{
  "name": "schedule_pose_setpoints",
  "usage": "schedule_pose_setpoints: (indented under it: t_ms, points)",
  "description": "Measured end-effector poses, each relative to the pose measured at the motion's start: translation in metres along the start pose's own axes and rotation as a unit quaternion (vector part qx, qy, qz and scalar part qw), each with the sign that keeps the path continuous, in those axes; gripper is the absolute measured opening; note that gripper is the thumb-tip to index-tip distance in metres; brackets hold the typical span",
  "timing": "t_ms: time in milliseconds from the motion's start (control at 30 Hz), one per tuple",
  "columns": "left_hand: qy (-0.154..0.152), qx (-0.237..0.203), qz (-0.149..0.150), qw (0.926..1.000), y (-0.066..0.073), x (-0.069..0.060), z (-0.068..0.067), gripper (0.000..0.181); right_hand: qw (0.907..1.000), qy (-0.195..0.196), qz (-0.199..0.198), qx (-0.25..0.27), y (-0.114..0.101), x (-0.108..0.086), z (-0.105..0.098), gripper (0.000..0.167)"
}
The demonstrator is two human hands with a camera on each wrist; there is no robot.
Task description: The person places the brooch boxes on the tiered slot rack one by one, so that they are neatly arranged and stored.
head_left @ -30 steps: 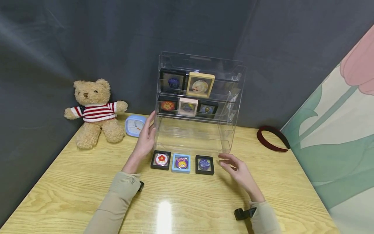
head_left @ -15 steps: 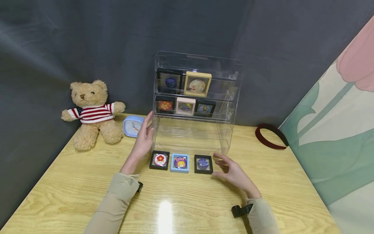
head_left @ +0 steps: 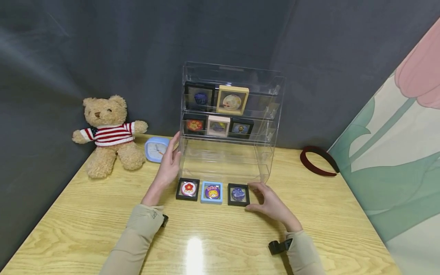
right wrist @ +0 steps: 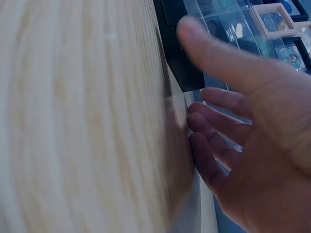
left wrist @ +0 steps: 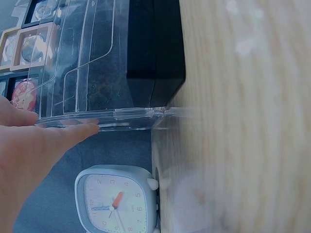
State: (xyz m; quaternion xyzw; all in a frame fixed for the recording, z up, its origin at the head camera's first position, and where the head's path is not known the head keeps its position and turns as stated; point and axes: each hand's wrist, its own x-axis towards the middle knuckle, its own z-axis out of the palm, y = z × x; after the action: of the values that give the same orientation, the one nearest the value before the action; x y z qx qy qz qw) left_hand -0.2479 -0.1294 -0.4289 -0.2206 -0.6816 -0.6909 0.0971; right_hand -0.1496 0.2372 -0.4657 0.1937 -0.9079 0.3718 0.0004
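A clear acrylic display rack (head_left: 227, 149) stands on the table. My left hand (head_left: 167, 167) rests along its left side, fingers straight against the outer panel. Before the rack lie three small square display frames: a black frame with a red flower badge (head_left: 188, 189), a light blue frame with a bear badge (head_left: 211, 192), and a black frame with a blue-purple badge (head_left: 238, 194). My right hand (head_left: 269, 202) is at the last one's right edge, thumb and fingers spread about its corners. The right wrist view shows the thumb (right wrist: 218, 53) over the frame's side; firm contact cannot be told.
On the rack's upper tiers stand several framed badges, among them a yellow frame (head_left: 232, 100) and a pink frame (head_left: 218, 126). Left of it are a blue alarm clock (head_left: 156, 149) and a teddy bear (head_left: 111, 133). A dark red headband (head_left: 317, 161) lies right.
My right hand has moved left to the right-hand black frame, its thumb and fingers now around that edge. My left hand has stayed at the rack's side.
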Motion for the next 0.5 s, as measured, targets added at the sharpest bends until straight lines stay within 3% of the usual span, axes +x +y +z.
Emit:
schedule_pose_setpoints:
  t_ms: [500]
  points:
    - [-0.002,-0.003,0.000,1.0000,0.0004,-0.0002,0.0000,0.067,0.9993,0.017,0.023,0.023,-0.0001,0.0030,0.0045,0.067]
